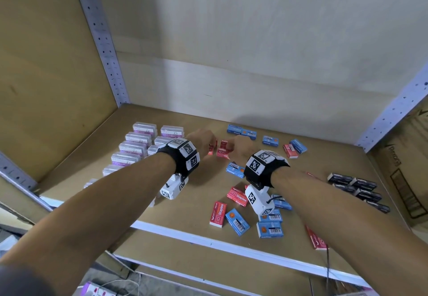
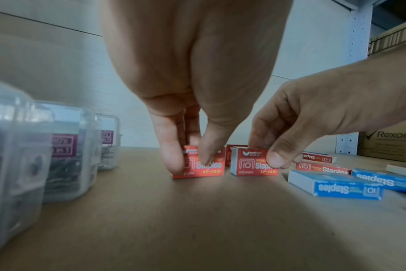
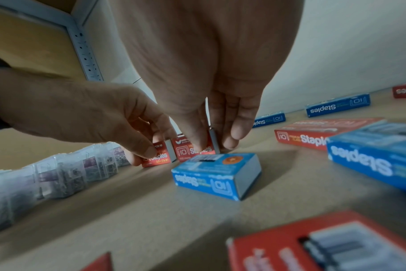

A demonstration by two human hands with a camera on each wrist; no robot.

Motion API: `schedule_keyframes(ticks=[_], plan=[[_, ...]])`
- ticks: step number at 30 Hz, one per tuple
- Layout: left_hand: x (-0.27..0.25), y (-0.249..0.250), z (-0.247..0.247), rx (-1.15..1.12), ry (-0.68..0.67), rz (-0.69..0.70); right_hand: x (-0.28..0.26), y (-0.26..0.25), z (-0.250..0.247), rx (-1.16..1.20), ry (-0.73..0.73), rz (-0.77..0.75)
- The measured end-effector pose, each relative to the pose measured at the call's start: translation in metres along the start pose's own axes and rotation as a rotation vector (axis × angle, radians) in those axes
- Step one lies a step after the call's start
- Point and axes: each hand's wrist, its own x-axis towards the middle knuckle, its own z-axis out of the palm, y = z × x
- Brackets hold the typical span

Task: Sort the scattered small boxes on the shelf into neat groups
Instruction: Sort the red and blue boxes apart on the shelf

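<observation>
Two red staples boxes stand on edge side by side on the brown shelf board (image 1: 185, 205). My left hand (image 2: 191, 163) pinches the left red box (image 2: 209, 167) between thumb and fingers. The right red box (image 2: 249, 165) is pinched by my right hand (image 2: 264, 152). A third red box (image 2: 230, 148) peeks out behind them. In the head view both hands (image 1: 203, 143) (image 1: 240, 147) meet near the shelf's middle, with red boxes (image 1: 222, 151) showing between them. The right wrist view shows my right hand (image 3: 214, 144) on its red box (image 3: 186, 151), beside the left-hand box (image 3: 159, 157).
Clear paper clip cases (image 1: 139, 143) stand in rows at the left. Blue staples boxes (image 1: 240, 131) and red ones (image 1: 217, 213) lie scattered in the middle and front. Black boxes (image 1: 356, 187) sit grouped at the right. One blue box (image 3: 216, 174) lies just before my right hand. A cardboard carton (image 1: 405, 168) stands beyond the right upright.
</observation>
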Motion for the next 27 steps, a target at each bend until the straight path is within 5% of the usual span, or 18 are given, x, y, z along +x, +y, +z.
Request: schedule_keyframes(ticks=[5,15,27], plan=[[0.001,-0.001,0.000,0.018,0.010,0.016,-0.003,0.003,-0.005,0.010,-0.024,-0.003],[0.002,0.003,-0.032,-0.023,0.099,0.029,-0.016,0.049,-0.058,-0.011,0.167,0.036],[0.015,0.079,-0.036,-0.074,0.094,0.183,-0.041,0.107,-0.091,-0.006,0.242,0.268]])
